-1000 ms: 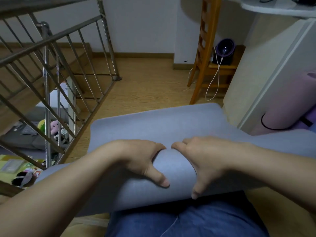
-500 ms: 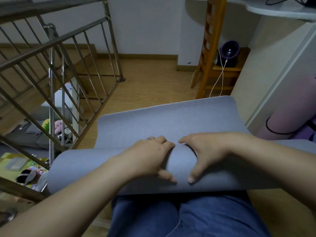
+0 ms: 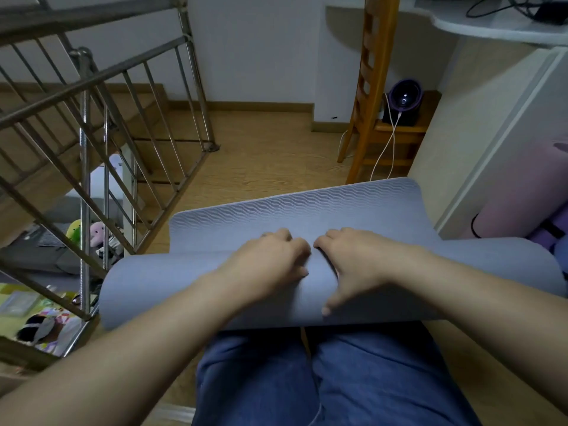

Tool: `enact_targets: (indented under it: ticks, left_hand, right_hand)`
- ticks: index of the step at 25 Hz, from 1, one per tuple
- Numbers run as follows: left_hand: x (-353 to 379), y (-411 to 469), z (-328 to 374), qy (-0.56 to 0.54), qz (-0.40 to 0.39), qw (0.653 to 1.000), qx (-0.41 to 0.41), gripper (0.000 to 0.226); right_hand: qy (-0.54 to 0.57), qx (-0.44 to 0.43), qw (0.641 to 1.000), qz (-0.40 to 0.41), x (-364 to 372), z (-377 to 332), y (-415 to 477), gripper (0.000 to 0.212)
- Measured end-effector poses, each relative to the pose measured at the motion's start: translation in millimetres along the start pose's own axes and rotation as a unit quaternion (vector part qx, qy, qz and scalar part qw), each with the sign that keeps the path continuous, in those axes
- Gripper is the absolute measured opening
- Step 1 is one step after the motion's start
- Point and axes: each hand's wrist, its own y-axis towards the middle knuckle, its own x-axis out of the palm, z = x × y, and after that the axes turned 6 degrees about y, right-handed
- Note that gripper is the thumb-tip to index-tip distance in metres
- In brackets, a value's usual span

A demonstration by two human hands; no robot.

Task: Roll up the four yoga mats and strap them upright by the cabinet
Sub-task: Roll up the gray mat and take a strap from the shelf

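Observation:
A blue-grey yoga mat (image 3: 307,210) lies on the wood floor in front of my knees, mostly wound into a thick roll (image 3: 159,287) across the view, with a short flat tail still stretching away. My left hand (image 3: 270,256) and my right hand (image 3: 353,259) press side by side on top of the roll's middle, fingers curled over its far side, thumbs toward me. At the right, a rolled pink mat (image 3: 522,192) with a black strap leans upright against the white cabinet (image 3: 491,133), and a purple roll (image 3: 550,232) sits beside it.
A metal stair railing (image 3: 92,149) runs along the left, with a drop to a lower floor holding toys. A wooden chair (image 3: 368,87) with a small dark fan and white cable stands behind the mat. Bare wood floor (image 3: 261,155) lies beyond the mat's tail.
The roll has moved forward and grown thicker; the flat tail is shorter. Both hands shifted from gripping the near side to pressing over the top of the roll.

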Motion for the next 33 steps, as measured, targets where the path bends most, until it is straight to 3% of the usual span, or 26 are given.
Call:
enact_targets:
  ticks: [5, 8, 10, 17, 25, 31, 33]
  left_hand:
    - [29.4, -16.9, 6.8, 0.115, 0.023, 0.993, 0.009, 0.115]
    - [33.4, -10.6, 0.0, 0.088, 0.062, 0.994, 0.007, 0.115]
    - [31.6, -9.7, -2.3, 0.060, 0.064, 0.996, 0.022, 0.109]
    - [-13.1, -21.4, 2.9, 0.013, -0.017, 0.999, 0.039, 0.103]
    - [-7.5, -26.9, 12.2, -0.048, -0.138, 0.989, 0.040, 0.102]
    - [6.6, -36.7, 33.8, 0.066, -0.012, 0.997, 0.045, 0.103]
    - [12.7, -34.3, 32.0, 0.069, -0.007, 0.997, 0.034, 0.111]
  right_hand:
    - [0.066, 0.018, 0.998, 0.016, 5.3, 10.3, 12.9, 0.084]
    - [-0.071, 0.014, 0.986, 0.150, 44.3, -2.3, 2.0, 0.117]
    - [-0.088, 0.009, 0.978, 0.187, 53.9, -5.1, -0.9, 0.118]
    - [-0.032, -0.041, 0.992, 0.115, -3.6, -7.8, -31.1, 0.099]
    - [0.039, -0.037, 0.998, 0.019, 17.7, -6.4, -35.1, 0.100]
    - [0.169, -0.005, 0.980, -0.102, 4.4, 14.4, -3.1, 0.091]
    - [0.185, -0.008, 0.978, -0.091, 0.0, 14.2, 0.8, 0.087]
